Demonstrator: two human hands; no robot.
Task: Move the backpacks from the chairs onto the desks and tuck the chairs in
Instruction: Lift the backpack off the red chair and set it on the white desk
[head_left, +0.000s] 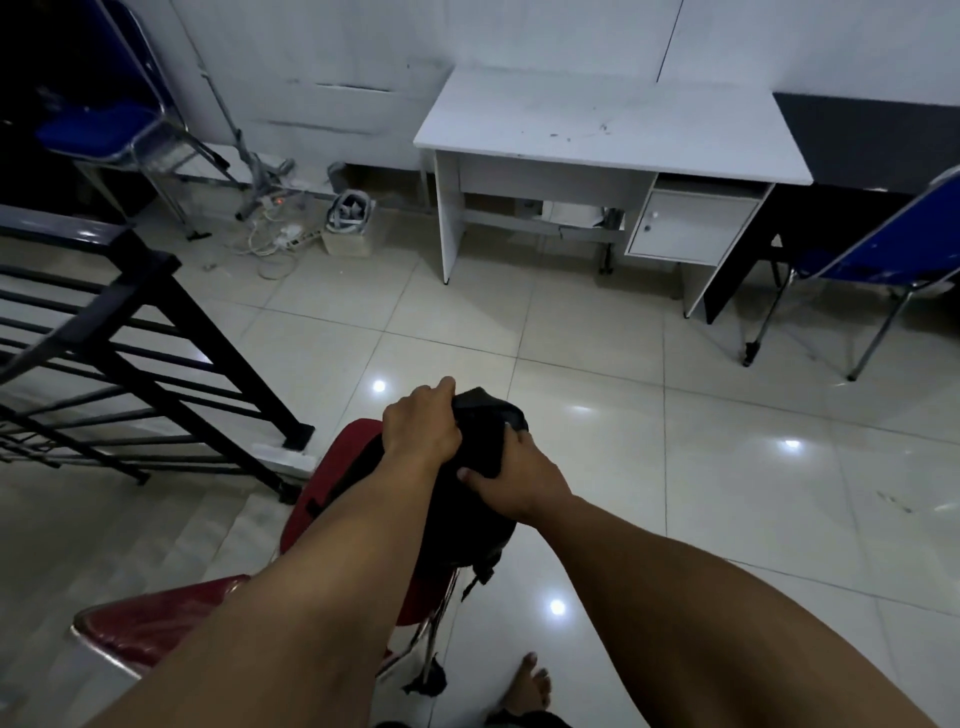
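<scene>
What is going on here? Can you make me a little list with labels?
backpack: black, on the red chair
left hand: grip on the top of the backpack
right hand: grip on the backpack's right side
white desk: across the floor by the wall, top bare
blue chairs: one right of the desk, not tucked in; one far left
railing: black, on the left
foot: bare, at the bottom edge
</scene>
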